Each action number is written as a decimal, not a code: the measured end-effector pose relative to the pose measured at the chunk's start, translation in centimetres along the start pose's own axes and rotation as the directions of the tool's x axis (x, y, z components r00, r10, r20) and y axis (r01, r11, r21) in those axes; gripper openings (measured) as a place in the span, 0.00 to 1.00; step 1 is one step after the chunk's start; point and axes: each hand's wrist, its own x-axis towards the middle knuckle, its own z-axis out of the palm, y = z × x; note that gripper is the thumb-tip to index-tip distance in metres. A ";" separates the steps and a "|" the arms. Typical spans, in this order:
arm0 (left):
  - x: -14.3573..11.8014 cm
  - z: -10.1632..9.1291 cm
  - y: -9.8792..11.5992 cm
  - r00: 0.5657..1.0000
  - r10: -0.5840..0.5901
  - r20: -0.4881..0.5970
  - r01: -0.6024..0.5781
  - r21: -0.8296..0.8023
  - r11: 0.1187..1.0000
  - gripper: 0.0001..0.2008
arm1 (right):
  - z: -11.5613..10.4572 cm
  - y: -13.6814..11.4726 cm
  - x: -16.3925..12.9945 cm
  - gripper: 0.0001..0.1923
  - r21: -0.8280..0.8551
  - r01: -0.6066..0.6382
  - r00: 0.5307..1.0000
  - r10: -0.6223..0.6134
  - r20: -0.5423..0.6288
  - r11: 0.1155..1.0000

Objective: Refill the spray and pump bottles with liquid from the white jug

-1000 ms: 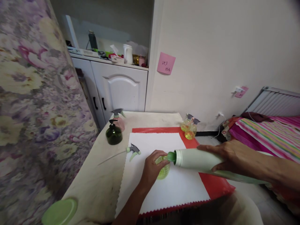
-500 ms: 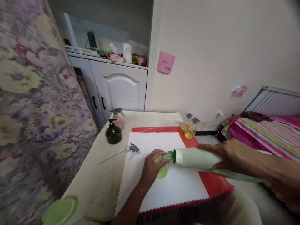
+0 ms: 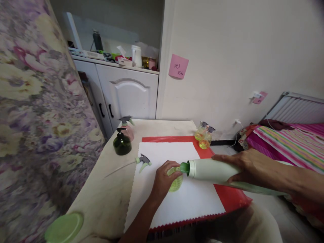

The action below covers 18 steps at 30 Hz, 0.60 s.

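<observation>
My left hand [image 3: 163,179] is closed round the upper part of a small clear yellow-green bottle [image 3: 176,185] that stands on the white sheet [image 3: 192,206]. From the right, my right hand [image 3: 249,167] grips a large pale green bottle [image 3: 210,170], lying nearly level with its threaded mouth pointing left. A green spout [image 3: 184,167] sticks out of that mouth and meets the small bottle's top by my left fingertips. Whether liquid flows there I cannot tell. Left of the small bottle lies a grey-and-green trigger sprayer head [image 3: 144,161] with its long tube.
A dark green pump bottle [image 3: 122,144] and a pink spray bottle [image 3: 128,131] stand at the table's back left. Two clear spray bottles [image 3: 204,142] holding yellow liquid are at the back right. A green lid [image 3: 64,227] lies at the front left. Red sheeting [image 3: 229,199] lies under the white sheet.
Both hands and both bottles keep almost the same pose. The whole view has shifted very slightly.
</observation>
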 end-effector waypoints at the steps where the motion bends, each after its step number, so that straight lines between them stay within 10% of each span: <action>1: 0.0 0.0 0.0 1.000 0.003 -0.001 -0.003 0.002 1.000 0.07 | -0.1 -0.1 0.0 0.30 0.003 -0.006 1.000 0.006 0.012 1.000; 18: 0.0 -0.1 -0.1 1.000 0.001 0.011 -0.001 -0.001 1.000 0.08 | -0.4 -0.3 0.0 0.30 0.009 -0.023 0.999 0.022 0.031 1.000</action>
